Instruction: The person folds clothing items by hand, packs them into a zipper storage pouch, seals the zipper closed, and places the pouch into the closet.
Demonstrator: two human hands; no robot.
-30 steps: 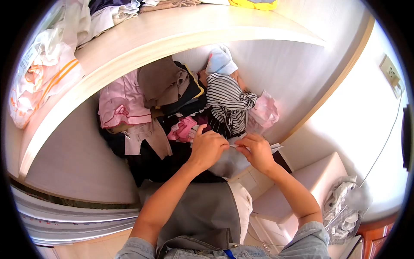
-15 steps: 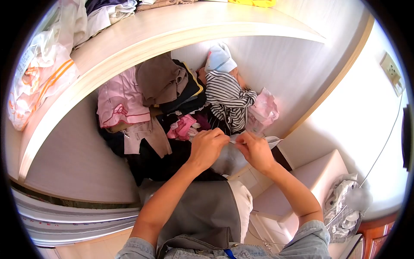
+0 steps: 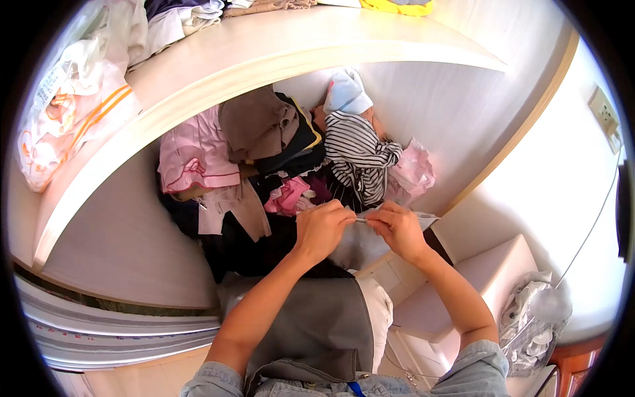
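Note:
My left hand (image 3: 323,230) and my right hand (image 3: 399,231) are close together, each with fingers pinched on the top edge of a translucent plastic bag (image 3: 357,248). Between the fingertips the edge is drawn into a thin, taut line. The bag hangs below my hands, and a pale corner of it sticks out past the right one. Just beyond my hands lie a bunched pink cloth (image 3: 286,196) and a black-and-white striped garment (image 3: 357,152). Dark clothing (image 3: 264,248) is to the left of the bag.
A curved shelf (image 3: 317,56) overhangs the clothes. Folded brown cloth (image 3: 256,122), pink clothing (image 3: 198,155) and a pink plastic bag (image 3: 413,171) sit underneath. An orange-striped bag (image 3: 76,126) hangs off the shelf's left. A pale box-like cabinet (image 3: 463,284) and fan (image 3: 536,324) stand right.
The view has shifted slightly, so the scene sits a little further right. Both hands keep their pinch, and the bag's edge between them now looks straighter and tighter.

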